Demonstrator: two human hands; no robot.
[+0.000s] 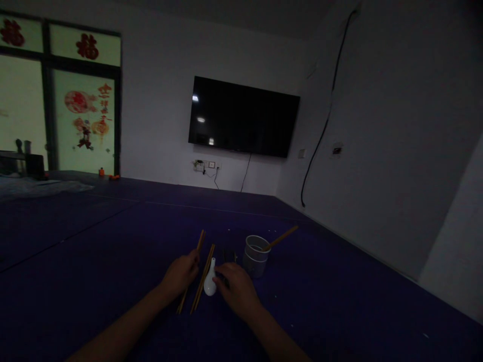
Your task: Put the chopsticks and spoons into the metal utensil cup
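My left hand (pixel 182 273) is closed around a pair of wooden chopsticks (pixel 202 239); their ends stick out above and below the fingers. Just right of it, more chopsticks (pixel 204 278) lie slanted on the dark blue surface. A white soup spoon (pixel 210 286) rests beside them, handle pointing away. My right hand (pixel 239 289) is at the spoon's right edge, its thumb and forefinger bent in and pinching near the handle. Small dark things (pixel 228 255), too dim to name, lie past that hand. To its right stands a metal cup (pixel 255 262) with a wooden stick (pixel 282 237) leaning out.
The blue surface (pixel 113 281) stretches to the walls and has seams. Plastic sheeting (pixel 41 187) and small orange items (pixel 101 172) are at the far left. A television (pixel 243 118) hangs on the back wall, and a black cable (pixel 320 136) runs down the right wall.
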